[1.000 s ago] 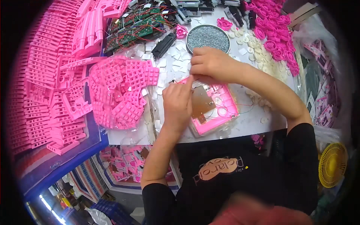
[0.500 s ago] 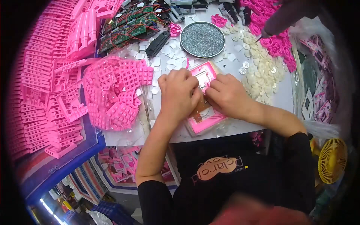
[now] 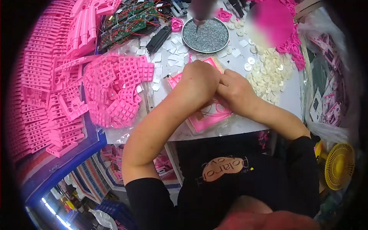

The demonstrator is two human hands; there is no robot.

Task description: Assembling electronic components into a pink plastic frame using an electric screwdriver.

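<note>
A pink plastic casing point(image 3: 203, 120) lies tilted on the white worktable, with thin wires and a sliver of brown board inside it. My left hand point(image 3: 201, 78) arches across the casing's upper part, its fingers hidden under the back of the hand. Against it sits my right hand point(image 3: 237, 90), fingers curled inward over the casing; what they pinch is out of sight. Beyond the hands, the tip of a dark, blurred screwdriver-like tool point(image 3: 202, 10) reaches over a round dish point(image 3: 185, 43) of small grey screws.
Pink button pads point(image 3: 115, 92) in clear plastic lie left, beside stacked pink frames point(image 3: 46, 80). Green circuit boards point(image 3: 134, 23) with red wires are heaped at the back. Cream discs point(image 3: 268, 73) spread on the right. A yellow fan point(image 3: 339, 166) stands at lower right.
My left hand has swung rightward over the casing, up against my right hand. The dark tool has gone from the upper right to above the screw dish.
</note>
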